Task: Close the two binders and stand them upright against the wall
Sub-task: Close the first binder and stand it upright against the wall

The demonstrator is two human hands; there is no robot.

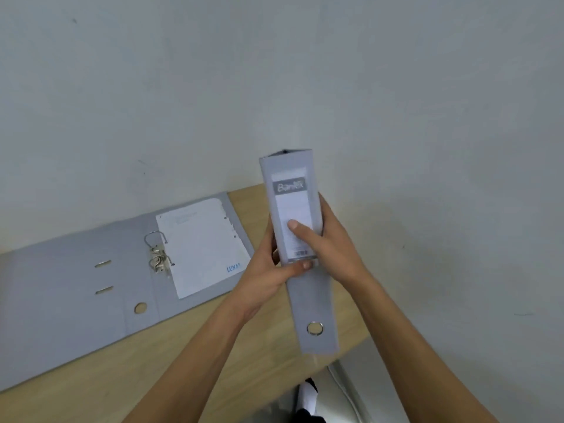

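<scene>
two grey lever-arch binders are in play: the closed binder (300,248) is held spine toward the camera at about 3 o'clock of the frame centre, above the right end of the desk (152,361), while the open binder (128,270) lies flat at 9 o'clock, its far edge near the wall (274,71), with a punched sheet (201,248) resting on its right-hand cover. the left hand (268,270) is wrapped around the spine's left side, thumb across the front; the right hand (329,245) clasps the right side, thumb pressed on the spine label (291,209). both are closed firmly on it. to do this step well, i'd tip the lower end down onto the desk first, keep the covers pinched so they don't splay, then slide the binder toward 12 o'clock until it meets the wall, clear of the open one.
</scene>
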